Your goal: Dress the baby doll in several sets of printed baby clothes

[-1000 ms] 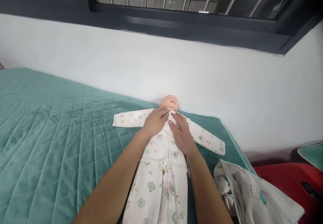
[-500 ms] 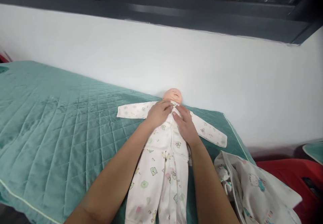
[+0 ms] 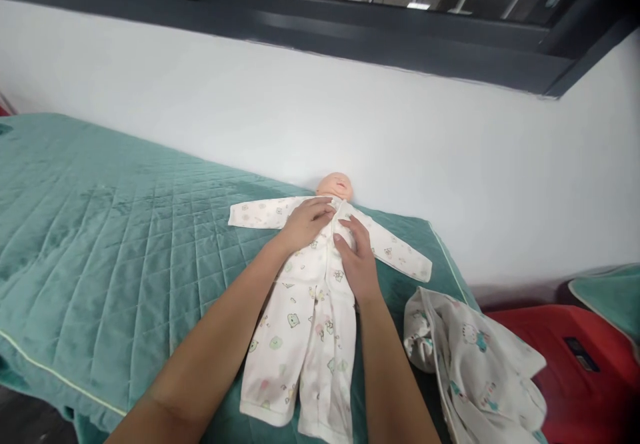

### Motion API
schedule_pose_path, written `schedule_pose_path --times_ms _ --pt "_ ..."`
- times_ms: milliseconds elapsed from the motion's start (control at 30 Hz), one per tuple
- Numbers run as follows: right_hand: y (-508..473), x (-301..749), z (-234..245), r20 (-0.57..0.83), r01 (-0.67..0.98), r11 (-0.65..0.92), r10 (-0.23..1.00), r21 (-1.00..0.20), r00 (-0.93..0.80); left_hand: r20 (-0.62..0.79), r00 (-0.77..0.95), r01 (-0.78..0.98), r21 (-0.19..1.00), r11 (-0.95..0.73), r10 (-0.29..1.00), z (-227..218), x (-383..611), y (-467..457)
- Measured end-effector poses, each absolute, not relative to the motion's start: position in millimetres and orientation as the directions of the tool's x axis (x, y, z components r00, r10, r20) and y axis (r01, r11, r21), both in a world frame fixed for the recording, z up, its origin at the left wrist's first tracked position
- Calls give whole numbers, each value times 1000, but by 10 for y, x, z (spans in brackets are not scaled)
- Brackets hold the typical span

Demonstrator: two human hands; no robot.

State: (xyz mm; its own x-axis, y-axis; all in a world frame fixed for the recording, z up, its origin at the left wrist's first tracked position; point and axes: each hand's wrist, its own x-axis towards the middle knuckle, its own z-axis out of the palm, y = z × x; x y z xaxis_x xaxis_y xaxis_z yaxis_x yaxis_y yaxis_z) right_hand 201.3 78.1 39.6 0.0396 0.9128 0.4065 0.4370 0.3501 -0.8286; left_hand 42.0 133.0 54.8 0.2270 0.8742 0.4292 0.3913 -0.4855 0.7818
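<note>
A baby doll lies on its back, its head toward the wall. It wears a white printed baby top with both sleeves spread sideways, and matching trousers stretch toward me. My left hand rests on the chest at the left of the front opening, fingers extended over the cloth below the neck. On the other side of that opening, my right hand lies on the top with thumb and fingers apart. Neither hand grips anything that I can see. The doll's own hands and feet are hidden by the clothes.
Underneath is a green quilted bedspread. To the right lie a crumpled white printed cloth and a red plastic object. A white wall rises behind, below a dark window frame with metal bars.
My right hand has slid slightly down the chest from the collar, its fingers more spread. My left hand stays near the neck. The view has shifted a little, showing the trouser hems.
</note>
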Motion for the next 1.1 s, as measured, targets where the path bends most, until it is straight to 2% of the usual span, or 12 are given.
schedule_pose_path --times_ms 333,600,867,1100 --pt "763 2012 440 337 446 295 941 -845 17 408 228 256 851 -458 884 510 392 1354" --pt "767 2028 463 305 477 272 952 -835 -10 432 191 384 794 -472 882 557 445 1281" --pt "804 2034 408 405 479 354 914 -803 4 490 188 567 654 -502 851 620 523 1230" --pt "811 2044 388 404 460 358 915 -813 2 587 230 654 497 -570 776 596 544 1231"
